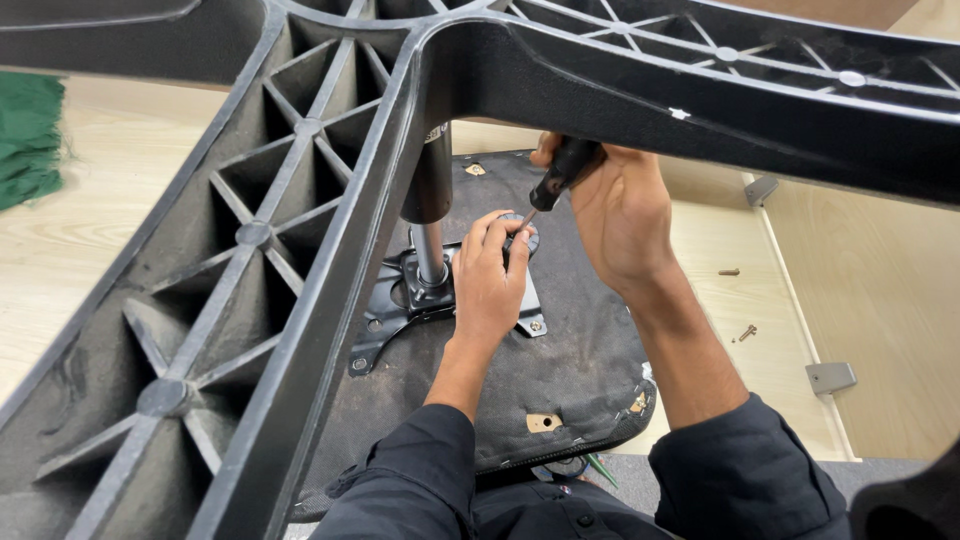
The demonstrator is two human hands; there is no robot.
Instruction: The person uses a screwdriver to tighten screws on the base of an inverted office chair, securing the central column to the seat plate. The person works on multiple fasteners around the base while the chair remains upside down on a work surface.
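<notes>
An upturned office chair fills the view. Its black ribbed star base [300, 230] looms close to the camera, and the gas column [430, 210] runs down to a black metal mounting plate [400, 310] on the fabric-covered seat underside [560, 370]. My right hand [620, 215] grips a black-handled screwdriver [560, 175], its tip angled down towards the plate. My left hand [490, 280] rests on the plate with its fingers around a round black knob [522, 232] at the screwdriver tip.
Two loose screws [746, 332] lie on the light wooden floor to the right, near grey metal brackets [830, 377] on a wooden panel. Green cloth [28, 140] sits at the far left. A base arm [720, 90] crosses overhead.
</notes>
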